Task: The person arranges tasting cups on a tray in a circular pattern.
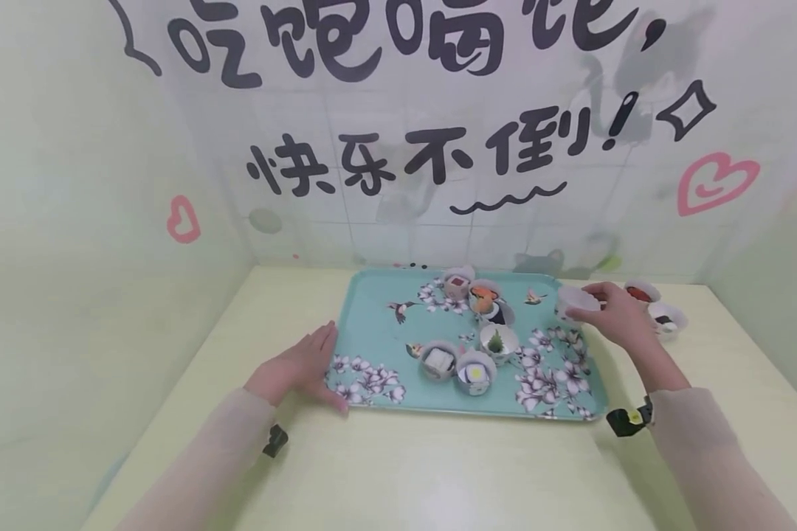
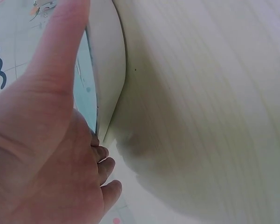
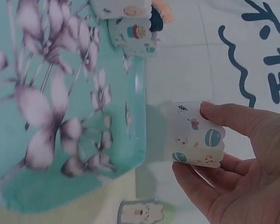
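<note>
My right hand [image 1: 616,316] pinches a small white paper baking cup [image 3: 197,134], printed with little coloured pictures, between thumb and fingers. It holds the cup above the back right corner of a turquoise floral tray [image 1: 372,310]. What the cup contains cannot be seen. At the tray's left edge rests my left hand [image 1: 308,363], fingers along the side and thumb at the front left corner. Several similar cups stand on the tray, among them one with a green leaf shape [image 1: 496,342], one with a white piece [image 1: 438,361] and one with an orange topping [image 1: 484,297].
Right of the tray, past my right hand, a cup with red contents [image 1: 638,293] and a cup with dark and white contents [image 1: 667,320] stand on the pale wooden table [image 1: 465,472]. A white wall [image 1: 412,243] with black lettering rises behind the tray.
</note>
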Demonstrator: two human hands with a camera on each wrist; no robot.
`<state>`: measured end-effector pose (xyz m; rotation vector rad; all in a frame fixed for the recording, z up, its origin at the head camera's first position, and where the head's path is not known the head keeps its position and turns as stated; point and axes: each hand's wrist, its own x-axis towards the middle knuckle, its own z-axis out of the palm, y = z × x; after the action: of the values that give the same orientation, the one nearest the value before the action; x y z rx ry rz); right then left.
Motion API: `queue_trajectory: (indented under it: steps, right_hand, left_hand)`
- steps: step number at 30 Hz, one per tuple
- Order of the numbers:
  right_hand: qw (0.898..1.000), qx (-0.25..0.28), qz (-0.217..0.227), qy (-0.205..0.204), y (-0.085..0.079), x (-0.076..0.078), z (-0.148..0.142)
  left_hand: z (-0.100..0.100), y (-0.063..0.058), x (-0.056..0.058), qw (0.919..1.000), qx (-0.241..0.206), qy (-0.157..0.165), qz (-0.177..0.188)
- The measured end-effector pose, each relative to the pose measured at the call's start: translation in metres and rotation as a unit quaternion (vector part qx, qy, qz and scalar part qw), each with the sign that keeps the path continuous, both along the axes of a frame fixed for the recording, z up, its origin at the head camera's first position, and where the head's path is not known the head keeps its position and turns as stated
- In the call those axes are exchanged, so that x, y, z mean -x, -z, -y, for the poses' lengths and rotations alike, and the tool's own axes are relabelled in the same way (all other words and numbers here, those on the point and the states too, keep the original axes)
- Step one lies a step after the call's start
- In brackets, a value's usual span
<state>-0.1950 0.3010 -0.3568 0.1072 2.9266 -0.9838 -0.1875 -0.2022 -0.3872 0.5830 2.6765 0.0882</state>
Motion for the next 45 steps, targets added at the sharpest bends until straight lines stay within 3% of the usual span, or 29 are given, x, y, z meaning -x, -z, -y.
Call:
queue_trajectory:
  steps: [13,22,28,40,45]
  right_hand:
    - [0.999,0.021,-0.016,-0.037,-0.008,0.004,0.049]
    - [0.996,0.064,-0.025,-0.062,-0.017,0.013,0.085]
    - [0.995,0.047,-0.034,-0.086,-0.022,0.022,0.114]
    - [0.990,0.045,-0.028,-0.134,-0.003,0.030,0.173]
    - [0.988,0.062,0.009,-0.139,0.005,0.029,0.189]
  left_hand:
    - [-0.001,0.007,0.003,0.9999,0.011,0.006,0.000]
    - [-0.001,0.002,0.001,0.9999,0.011,0.006,0.003]
    - [-0.001,0.001,0.002,1.0000,0.003,0.004,0.000]
    - [0.001,0.004,0.001,1.0000,-0.001,0.002,-0.002]
    - [0.000,0.003,0.001,1.0000,-0.003,0.003,0.001]
